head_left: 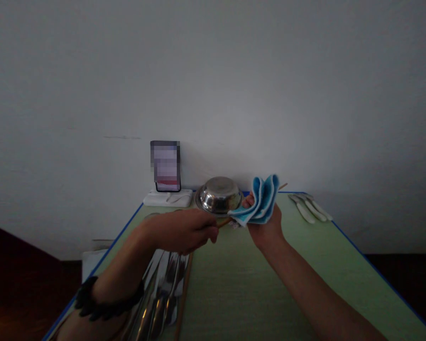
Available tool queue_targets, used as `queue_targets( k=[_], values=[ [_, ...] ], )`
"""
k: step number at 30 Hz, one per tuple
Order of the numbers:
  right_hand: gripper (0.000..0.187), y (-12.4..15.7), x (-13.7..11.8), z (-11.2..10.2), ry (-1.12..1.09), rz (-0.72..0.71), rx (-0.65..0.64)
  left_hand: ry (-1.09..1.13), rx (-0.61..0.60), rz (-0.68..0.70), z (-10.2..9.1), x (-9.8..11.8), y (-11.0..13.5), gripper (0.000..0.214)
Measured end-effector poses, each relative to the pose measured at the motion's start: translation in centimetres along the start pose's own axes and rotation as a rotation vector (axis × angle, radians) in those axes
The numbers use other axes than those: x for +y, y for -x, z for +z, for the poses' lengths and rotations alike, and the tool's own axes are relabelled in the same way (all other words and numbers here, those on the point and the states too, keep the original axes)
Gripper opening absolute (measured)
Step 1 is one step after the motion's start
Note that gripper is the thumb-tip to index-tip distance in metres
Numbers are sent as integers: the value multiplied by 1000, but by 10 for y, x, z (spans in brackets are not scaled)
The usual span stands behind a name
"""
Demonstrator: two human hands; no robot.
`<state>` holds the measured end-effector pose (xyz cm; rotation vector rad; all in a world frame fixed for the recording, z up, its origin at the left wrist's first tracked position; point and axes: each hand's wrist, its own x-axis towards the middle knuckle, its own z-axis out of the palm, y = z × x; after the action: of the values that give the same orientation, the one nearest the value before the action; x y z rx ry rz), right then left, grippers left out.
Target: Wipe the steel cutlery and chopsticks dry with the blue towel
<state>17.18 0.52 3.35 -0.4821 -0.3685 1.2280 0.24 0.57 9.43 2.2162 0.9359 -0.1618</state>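
Observation:
My left hand (pixel 179 230) is closed round the end of a thin wooden stick (pixel 224 221), likely a chopstick, that runs to the right. My right hand (pixel 266 227) grips a folded blue cloth (pixel 260 201) wrapped over the stick's far part; a wooden tip (pixel 283 186) pokes out beyond the cloth. Just behind both hands an upturned shiny steel bowl (pixel 219 195) rests on the green table (pixel 234 284).
Several pieces of metal cutlery (pixel 163 293) and a wooden stick lie at the near left, under my left forearm. White-handled utensils (pixel 310 207) lie at the far right. A standing phone (pixel 165 166) on a white cloth (pixel 168 198) leans by the wall.

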Motion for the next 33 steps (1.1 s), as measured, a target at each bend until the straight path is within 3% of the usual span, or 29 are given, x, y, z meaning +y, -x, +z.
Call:
queue_targets(
  k=[7, 15, 18, 22, 27, 30, 33],
  values=[
    [20, -4, -7, 0, -39, 37, -32, 43, -38, 16, 10, 15, -5, 28],
    [31, -27, -33, -8, -60, -25, -18, 43, -111, 10, -1, 2, 13, 29],
    [33, -30, -42, -9, -69, -65, -18, 1, -59, 0, -3, 4, 15, 28],
    [30, -23, -34, -6, -36, -82, -32, -120, 33, 7, 0, 11, 11, 25],
    [26, -12, -15, -5, 76, -84, -68, -130, 50, 1, 4, 12, 5, 28],
    [28, -8, -10, -3, 180, -100, -100, -35, 0, -33, 6, 8, 2, 28],
    [31, -7, -15, 0, 320, -115, -145, 47, -76, 24, 7, 3, 0, 31]
  ],
)
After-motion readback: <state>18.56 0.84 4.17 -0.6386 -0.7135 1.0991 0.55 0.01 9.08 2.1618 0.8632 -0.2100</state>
